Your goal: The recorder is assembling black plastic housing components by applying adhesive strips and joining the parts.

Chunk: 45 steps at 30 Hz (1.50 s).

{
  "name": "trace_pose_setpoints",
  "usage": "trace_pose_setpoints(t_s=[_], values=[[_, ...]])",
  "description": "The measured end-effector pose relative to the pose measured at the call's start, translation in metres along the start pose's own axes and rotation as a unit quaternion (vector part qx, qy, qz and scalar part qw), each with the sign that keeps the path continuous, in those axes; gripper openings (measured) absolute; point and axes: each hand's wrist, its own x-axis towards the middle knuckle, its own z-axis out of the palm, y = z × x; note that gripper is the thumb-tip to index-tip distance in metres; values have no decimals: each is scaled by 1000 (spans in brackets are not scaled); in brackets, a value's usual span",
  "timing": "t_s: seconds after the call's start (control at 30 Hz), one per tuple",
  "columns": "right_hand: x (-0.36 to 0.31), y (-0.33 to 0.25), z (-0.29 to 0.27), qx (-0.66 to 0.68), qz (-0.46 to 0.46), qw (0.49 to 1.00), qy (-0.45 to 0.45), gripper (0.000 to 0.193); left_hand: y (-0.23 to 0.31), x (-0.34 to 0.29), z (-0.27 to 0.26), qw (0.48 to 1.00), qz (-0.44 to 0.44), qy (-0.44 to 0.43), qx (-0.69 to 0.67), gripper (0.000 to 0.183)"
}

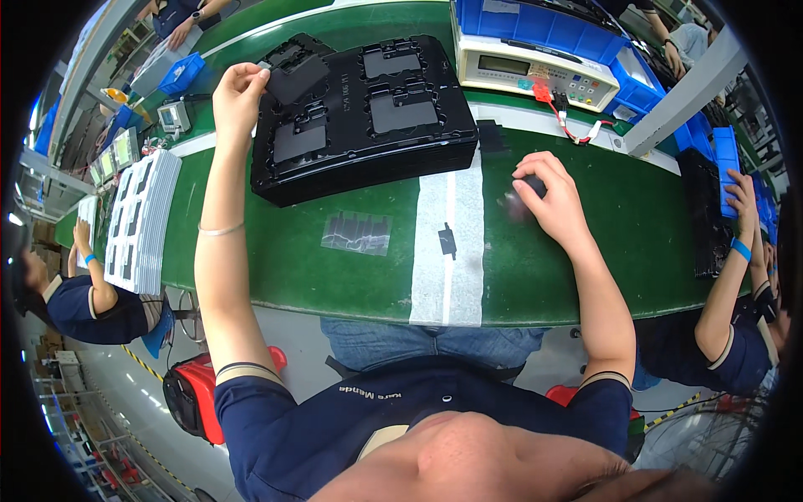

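Black tray (pixel 347 135) has three flat parts (pixel 406 110) seated; your left hand (pixel 237 99) pinches a fourth part (pixel 299 81), apparently unseated, over its far-left corner; your right hand (pixel 554 199) curls its fingers around a dark object (pixel 532 186).

The left hand (pixel 237 102) pinches a thin, dark rectangular sheet (pixel 299 81) over the far left part of a black moulded plastic tray (pixel 376 170), while the right hand (pixel 554 199) curls around a small dark rounded object (pixel 533 186) above the green table (pixel 640 259).
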Motion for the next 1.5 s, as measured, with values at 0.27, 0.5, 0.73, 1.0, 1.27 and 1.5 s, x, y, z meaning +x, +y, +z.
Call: trace_pose_setpoints(t_s=[0.27,0.5,0.73,1.0,1.27,1.5], values=[[20,-92,24,268,-19,956,-117,63,88,-145,57,940,-126,-267,-172,13],[-7,-80,37,321,85,931,-149,58,75,-197,67,825,-249,-393,-320,16],[-1,-88,24,273,54,933,-227,60,72,-203,66,838,-217,-422,-269,17],[-3,-82,32,322,46,915,-240,54,80,-198,65,822,-218,-489,-195,21],[-3,-75,34,396,139,883,-212,18,82,-198,67,839,-153,-503,-145,24],[-2,-76,35,280,29,941,-187,10,82,-206,66,867,-58,-493,-46,19]])
